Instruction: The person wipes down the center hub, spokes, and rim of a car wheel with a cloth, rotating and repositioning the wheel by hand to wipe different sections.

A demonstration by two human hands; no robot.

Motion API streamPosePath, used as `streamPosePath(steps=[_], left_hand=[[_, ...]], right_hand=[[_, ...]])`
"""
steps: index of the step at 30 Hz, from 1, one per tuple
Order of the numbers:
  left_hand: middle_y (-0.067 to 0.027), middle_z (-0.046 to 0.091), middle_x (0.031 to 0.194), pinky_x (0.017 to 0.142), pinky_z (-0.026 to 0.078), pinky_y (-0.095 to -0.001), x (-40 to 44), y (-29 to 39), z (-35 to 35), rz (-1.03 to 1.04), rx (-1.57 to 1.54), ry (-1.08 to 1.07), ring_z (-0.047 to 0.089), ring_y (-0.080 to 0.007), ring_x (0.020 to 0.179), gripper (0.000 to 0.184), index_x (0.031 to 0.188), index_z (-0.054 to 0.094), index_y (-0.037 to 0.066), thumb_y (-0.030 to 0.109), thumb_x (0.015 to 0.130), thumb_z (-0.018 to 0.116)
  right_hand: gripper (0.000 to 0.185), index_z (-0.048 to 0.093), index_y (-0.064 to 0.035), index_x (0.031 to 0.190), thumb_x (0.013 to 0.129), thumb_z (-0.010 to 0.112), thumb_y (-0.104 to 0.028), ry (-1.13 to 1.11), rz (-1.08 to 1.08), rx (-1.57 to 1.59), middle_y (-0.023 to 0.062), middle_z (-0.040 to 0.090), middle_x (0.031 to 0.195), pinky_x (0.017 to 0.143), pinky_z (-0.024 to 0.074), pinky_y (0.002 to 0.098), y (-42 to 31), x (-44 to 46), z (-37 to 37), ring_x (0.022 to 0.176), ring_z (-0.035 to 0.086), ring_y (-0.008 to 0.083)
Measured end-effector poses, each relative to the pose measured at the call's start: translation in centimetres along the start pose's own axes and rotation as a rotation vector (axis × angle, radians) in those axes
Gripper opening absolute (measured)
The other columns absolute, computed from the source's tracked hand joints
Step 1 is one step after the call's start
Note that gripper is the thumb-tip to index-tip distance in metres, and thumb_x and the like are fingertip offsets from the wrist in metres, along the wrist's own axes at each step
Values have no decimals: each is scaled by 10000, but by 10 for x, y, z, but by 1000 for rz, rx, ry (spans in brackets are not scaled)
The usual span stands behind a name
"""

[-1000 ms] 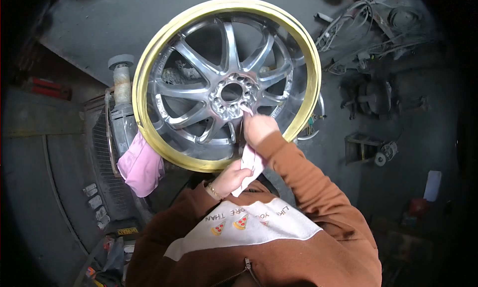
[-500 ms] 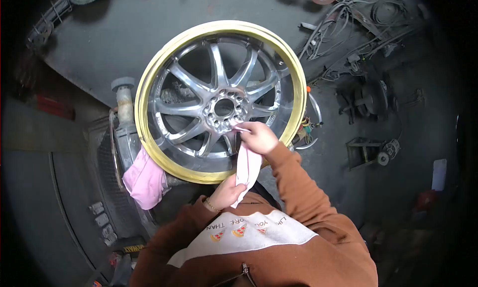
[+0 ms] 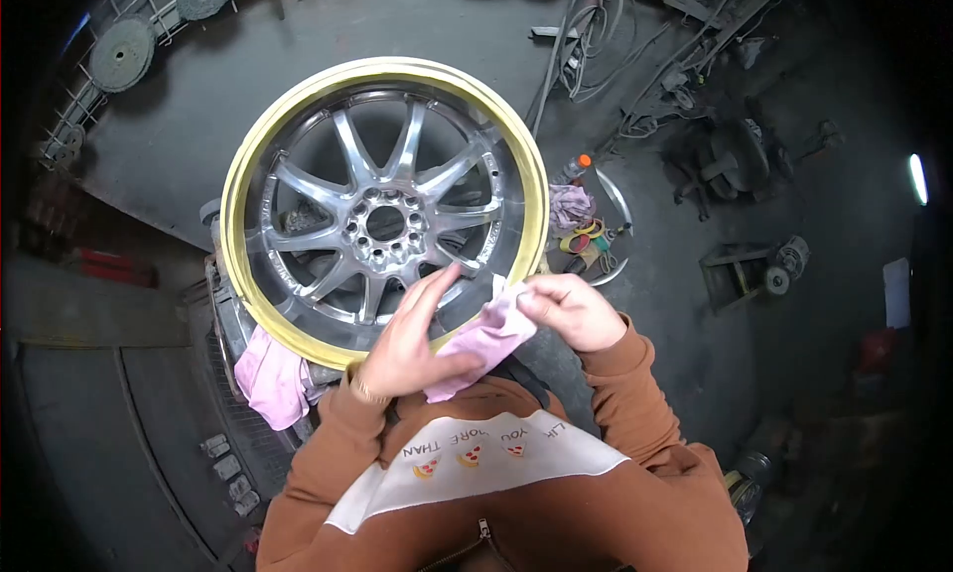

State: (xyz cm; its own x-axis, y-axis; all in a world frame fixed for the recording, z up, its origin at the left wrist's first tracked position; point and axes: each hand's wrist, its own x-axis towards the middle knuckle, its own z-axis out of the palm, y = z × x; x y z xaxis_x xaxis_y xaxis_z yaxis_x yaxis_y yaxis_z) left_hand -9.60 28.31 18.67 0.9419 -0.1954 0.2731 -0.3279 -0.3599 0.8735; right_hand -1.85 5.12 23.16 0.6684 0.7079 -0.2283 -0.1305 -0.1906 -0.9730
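The person's right hand (image 3: 584, 316), at the four o'clock of the shiny silver multi-spoke metal wheel with a yellow outer edge (image 3: 407, 150), has its grip closed on one end of a soft pink strip of cloth (image 3: 484, 342). That strip slants across the wheel's five o'clock edge. The left hand (image 3: 400, 349), near six o'clock, has its grip open, fingers extended and thumb lying over the strip. A second, bunched pink cloth (image 3: 273, 379) sits at seven o'clock. Beyond the wheel, a crumpled pinkish-purple cloth (image 3: 571, 208) lies toward three o'clock, beside a clear bottle with an orange cap (image 3: 575, 169).
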Motion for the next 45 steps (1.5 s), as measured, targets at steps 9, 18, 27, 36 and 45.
streamPosePath(steps=[9,18,27,36,45], left_hand=[[47,460,664,528,364,-181,85,27,93,-329,-679,33,420,-18,608,225,850,496,61,235,992,509],[58,482,716,517,347,-180,117,26,168,-496,-755,-15,417,-14,614,120,978,507,65,159,952,578],[-152,597,867,691,488,-346,113,26,260,-336,-279,93,619,-278,790,277,1150,513,19,214,954,535],[-128,654,920,786,482,-296,84,-34,276,-278,-11,-89,621,-216,844,380,1071,641,38,382,922,579],[-36,511,630,569,426,-292,18,-19,205,-820,-177,67,458,-100,600,325,809,564,19,322,903,636]], right_hand=[[264,621,24,1060,859,694,-130,-65,-63,222,29,658,937,741,493,252,39,-38,-77,837,586,74],[273,584,66,1011,801,616,-105,164,-155,631,68,605,789,655,467,254,71,-79,-133,708,581,121],[517,421,116,1292,983,465,-296,524,-399,779,204,493,1299,971,426,364,100,-46,-139,1129,538,244],[198,629,24,787,889,615,-145,355,139,142,62,585,680,579,418,275,135,-11,-184,604,540,146],[312,689,-167,1090,827,532,-109,-182,119,-1156,188,655,1031,884,481,436,196,92,-252,984,618,355]])
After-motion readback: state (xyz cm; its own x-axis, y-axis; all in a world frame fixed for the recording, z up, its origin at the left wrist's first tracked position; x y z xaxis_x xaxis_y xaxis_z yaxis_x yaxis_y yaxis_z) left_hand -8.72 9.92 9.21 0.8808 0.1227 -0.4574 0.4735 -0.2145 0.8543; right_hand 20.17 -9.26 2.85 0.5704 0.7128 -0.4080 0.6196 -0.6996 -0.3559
